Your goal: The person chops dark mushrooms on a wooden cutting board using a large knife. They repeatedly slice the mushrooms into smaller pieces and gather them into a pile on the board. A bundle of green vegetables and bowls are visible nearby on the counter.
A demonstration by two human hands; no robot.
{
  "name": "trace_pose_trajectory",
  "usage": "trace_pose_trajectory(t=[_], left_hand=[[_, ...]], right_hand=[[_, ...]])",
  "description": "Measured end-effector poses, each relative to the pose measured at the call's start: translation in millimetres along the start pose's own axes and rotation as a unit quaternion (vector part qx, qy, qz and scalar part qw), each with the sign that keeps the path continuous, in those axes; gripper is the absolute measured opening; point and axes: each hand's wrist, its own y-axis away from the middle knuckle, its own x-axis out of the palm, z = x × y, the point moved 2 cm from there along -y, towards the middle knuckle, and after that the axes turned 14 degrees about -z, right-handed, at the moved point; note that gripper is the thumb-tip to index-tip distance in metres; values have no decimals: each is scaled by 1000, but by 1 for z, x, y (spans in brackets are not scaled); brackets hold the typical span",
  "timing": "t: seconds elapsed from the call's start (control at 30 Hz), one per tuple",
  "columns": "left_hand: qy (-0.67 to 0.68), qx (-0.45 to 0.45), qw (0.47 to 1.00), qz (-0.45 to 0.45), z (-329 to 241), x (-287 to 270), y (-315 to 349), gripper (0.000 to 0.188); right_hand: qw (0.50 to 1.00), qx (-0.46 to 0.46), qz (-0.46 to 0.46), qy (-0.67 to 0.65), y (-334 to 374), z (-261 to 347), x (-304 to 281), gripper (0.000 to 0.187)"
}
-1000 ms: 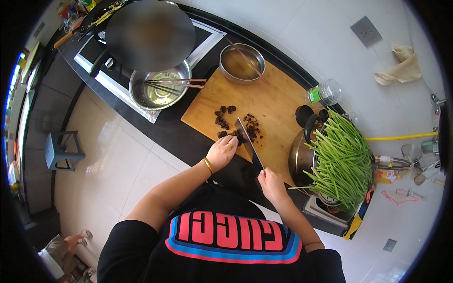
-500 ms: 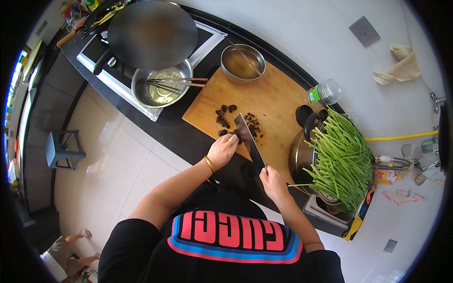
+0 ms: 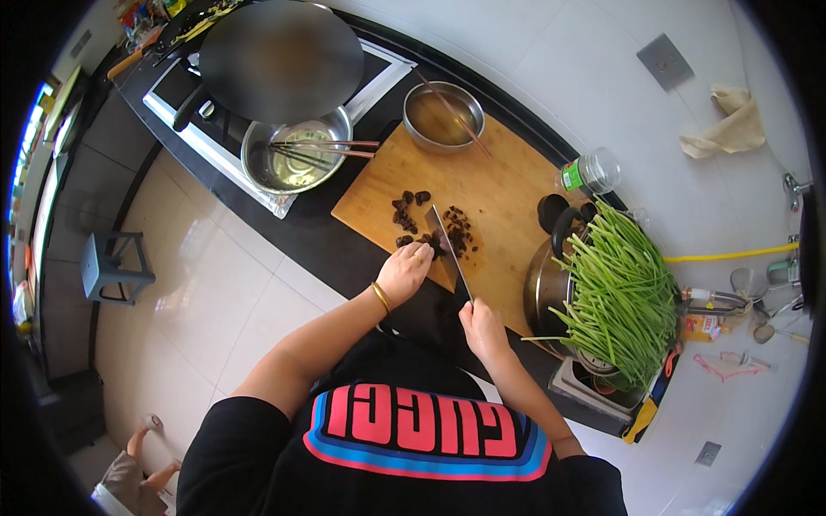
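Observation:
My right hand [image 3: 484,329] grips the handle of a kitchen knife [image 3: 456,261], its wide blade standing on edge over the wooden cutting board [image 3: 508,189]. Close to the blade's left side, my left hand [image 3: 406,271] has its fingers bent down on dark brown food pieces [image 3: 437,248], possibly mushrooms; its fingertips partly cover them. Finely chopped dark bits [image 3: 460,230] lie to the right of the blade. Larger dark chunks [image 3: 403,209] sit farther up the board on the left. A gold bracelet is on my left wrist.
A metal bowl [image 3: 416,129] of liquid with chopsticks across it stands at the board's far edge. Left are a pot [image 3: 251,168] with a whisk and chopsticks, and a hob. Long green stalks [image 3: 619,301] lie over a steel pot [image 3: 542,297] at right. A clear jar [image 3: 602,169] lies behind.
My right hand has shifted slightly left and away from me, turning the knife more upright on edge. My left hand stays on the dark pieces.

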Motion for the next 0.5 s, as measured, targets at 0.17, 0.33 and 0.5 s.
trace_pose_trajectory(t=[0.17, 0.33, 0.5], left_hand=[[-4, 19, 1000, -1, -1, 0, 0, 32], [13, 3, 1000, -8, 0, -1, 2, 31], [18, -1, 1000, 19, 5, -5, -1, 29]], right_hand=[[1000, -2, 4, -1, -13, 8, 0, 26], [999, -20, 24, 21, -19, 1, 4, 26], [991, 67, 84, -79, -26, -21, 10, 26]])
